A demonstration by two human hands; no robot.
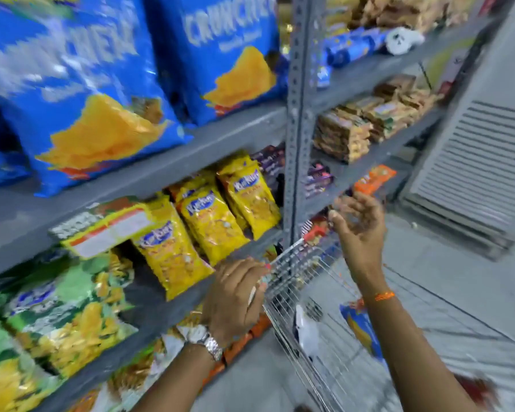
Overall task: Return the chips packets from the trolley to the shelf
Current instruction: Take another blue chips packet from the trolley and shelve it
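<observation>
Grey metal shelving (191, 150) filled the aisle, big blue chip bags (81, 93) standing above rows of yellow snack packets (220, 221). Beside it stood the wire trolley (306, 281), a blue chips packet (361, 328) lying low inside. The left hand (235, 295) gripped the trolley's rim; the right hand (359, 224) hung loosely spread above, holding nothing. That packet looked light, puffy and crushable, best pinched by its top seam.

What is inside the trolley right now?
Inside the wire trolley, a blue chips packet and something white show through the mesh. The frame edge and right arm hide the rest.
</observation>
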